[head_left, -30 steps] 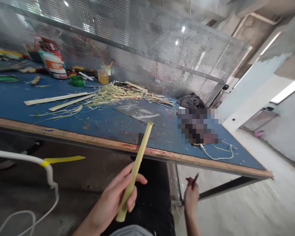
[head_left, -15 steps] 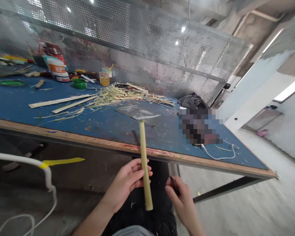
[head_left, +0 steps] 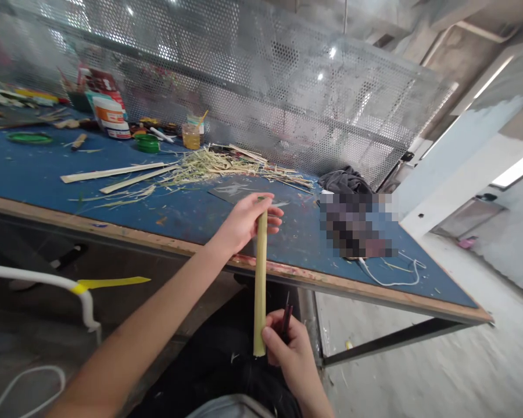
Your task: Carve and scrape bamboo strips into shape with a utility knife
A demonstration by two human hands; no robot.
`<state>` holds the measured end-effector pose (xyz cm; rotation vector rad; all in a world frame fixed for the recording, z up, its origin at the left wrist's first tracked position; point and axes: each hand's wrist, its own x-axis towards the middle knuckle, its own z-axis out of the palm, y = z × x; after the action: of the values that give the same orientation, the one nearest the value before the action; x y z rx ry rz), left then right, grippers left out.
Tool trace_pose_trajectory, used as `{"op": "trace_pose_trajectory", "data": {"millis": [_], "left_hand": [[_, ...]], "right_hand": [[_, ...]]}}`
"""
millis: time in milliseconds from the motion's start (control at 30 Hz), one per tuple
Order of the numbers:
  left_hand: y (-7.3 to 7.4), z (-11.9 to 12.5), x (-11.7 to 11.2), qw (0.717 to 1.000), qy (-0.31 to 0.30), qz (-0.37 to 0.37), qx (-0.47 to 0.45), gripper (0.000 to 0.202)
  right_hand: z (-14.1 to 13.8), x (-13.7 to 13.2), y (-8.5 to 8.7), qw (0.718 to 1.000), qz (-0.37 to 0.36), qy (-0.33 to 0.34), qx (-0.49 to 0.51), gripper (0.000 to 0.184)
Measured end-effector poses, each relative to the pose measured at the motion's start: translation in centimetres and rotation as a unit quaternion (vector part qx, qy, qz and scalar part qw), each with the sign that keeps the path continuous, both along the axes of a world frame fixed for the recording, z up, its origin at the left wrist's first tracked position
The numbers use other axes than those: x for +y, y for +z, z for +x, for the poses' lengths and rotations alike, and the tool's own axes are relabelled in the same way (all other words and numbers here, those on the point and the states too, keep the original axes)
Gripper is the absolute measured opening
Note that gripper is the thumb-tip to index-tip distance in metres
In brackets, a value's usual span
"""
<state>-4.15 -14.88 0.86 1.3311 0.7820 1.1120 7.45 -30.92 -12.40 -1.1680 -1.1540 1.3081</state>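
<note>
A long, pale green-yellow bamboo strip (head_left: 260,290) stands nearly upright in front of the table edge. My left hand (head_left: 253,219) is closed round its upper end, thumb on top and fingers behind. Low down, my right hand (head_left: 290,345) has its thumb and fingertips against or right beside the strip's lower end. It also grips a small dark red knife (head_left: 286,319), whose thin point sticks upward; most of the handle is hidden by the fingers.
The blue table (head_left: 192,217) bears a heap of bamboo shavings (head_left: 204,165), two flat strips, paint tubs (head_left: 111,119), a glass jar (head_left: 191,134) and a dark cloth (head_left: 346,180). A white cable (head_left: 392,284) lies at the right. A white tube (head_left: 30,271) crosses the lower left.
My left hand has slid from the strip's lower half up to its top end. My right hand has moved left to the strip's lower end, bringing the knife with it.
</note>
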Motion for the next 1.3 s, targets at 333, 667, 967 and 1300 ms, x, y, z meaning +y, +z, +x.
{"op": "trace_pose_trajectory", "data": {"millis": [333,667,967,1300], "left_hand": [[-2.9,1.4,4.4,0.935,-0.028,0.197,0.294,0.026],[-2.4,1.1,7.2,0.837,-0.141,0.333,0.412,0.018],[-3.1,3.7,6.9,0.821,-0.211,0.345,0.403,0.021],[-3.1,3.5,6.5,0.826,-0.19,0.333,0.413,0.021]], "right_hand": [[2.4,2.4,1.3,0.938,0.14,0.01,-0.317,0.029],[2.1,4.7,3.9,0.872,0.192,0.01,-0.45,0.03],[2.8,4.6,3.9,0.848,0.285,0.014,-0.447,0.041],[2.4,4.1,3.1,0.859,0.294,0.032,-0.419,0.039]]}}
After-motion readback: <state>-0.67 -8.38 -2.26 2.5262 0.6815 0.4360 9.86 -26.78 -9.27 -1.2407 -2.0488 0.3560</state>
